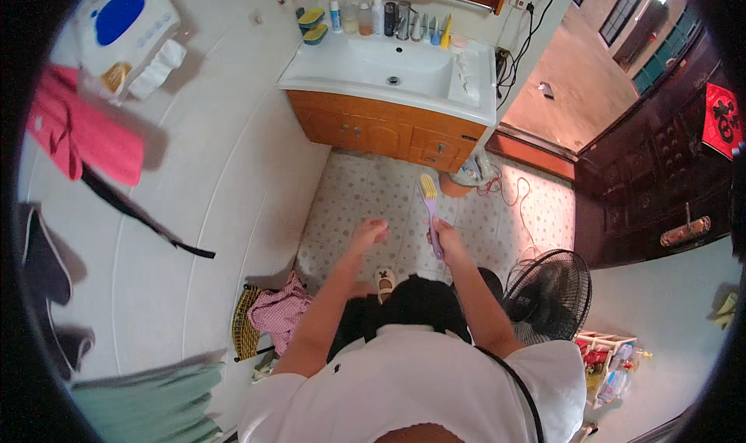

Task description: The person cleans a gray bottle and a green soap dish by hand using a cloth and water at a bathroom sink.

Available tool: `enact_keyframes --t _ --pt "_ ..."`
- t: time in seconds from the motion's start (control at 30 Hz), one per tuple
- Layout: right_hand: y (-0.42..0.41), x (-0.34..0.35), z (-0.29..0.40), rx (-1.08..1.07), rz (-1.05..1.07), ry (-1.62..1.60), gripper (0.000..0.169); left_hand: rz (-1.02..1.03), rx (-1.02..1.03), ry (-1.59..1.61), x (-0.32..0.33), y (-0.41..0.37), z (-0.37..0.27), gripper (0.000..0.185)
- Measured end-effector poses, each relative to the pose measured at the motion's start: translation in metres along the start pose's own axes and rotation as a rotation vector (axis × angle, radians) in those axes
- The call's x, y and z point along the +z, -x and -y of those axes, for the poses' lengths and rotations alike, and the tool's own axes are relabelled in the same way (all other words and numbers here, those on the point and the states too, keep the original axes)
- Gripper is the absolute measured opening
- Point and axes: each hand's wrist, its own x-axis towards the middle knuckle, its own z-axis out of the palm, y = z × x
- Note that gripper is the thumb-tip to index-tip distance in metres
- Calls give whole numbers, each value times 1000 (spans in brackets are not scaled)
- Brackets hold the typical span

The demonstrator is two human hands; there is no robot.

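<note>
A small brush [429,193] with a lavender handle and pale yellow bristles points up and away from me. My right hand [446,240] grips its handle in front of my body, over the tiled floor. To the left of it, apart from the brush, my left hand [370,234] is held at about the same height with its fingers curled in. It is slightly blurred, and I see nothing in it. Beyond both hands stands a white washbasin [373,64] on a wooden cabinet [373,125].
Bottles and tubes [379,18] line the basin's back edge. A bin [457,185] stands below its right corner. A black floor fan [548,297] is close on my right, with a red cable [520,192] on the floor. The dark door [653,151] stands open.
</note>
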Motion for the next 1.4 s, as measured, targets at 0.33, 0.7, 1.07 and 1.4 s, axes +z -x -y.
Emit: enact_keyframes --t 0.33,0.7,1.07,1.4 --pt "-137 48 118 -104 -1 125 32 154 117 11 -27 -178 -144 36" --pt "-259 37 209 -286 -579 -123 30 568 237 -183 5 -403 -279 22" --pt "-279 -38 272 -255 -721 -95 30 282 1172 -961 205 -573 -339 48" --pt "-322 -140 292 -272 -558 -62 28 342 1067 -1172 240 -533 -321 62"
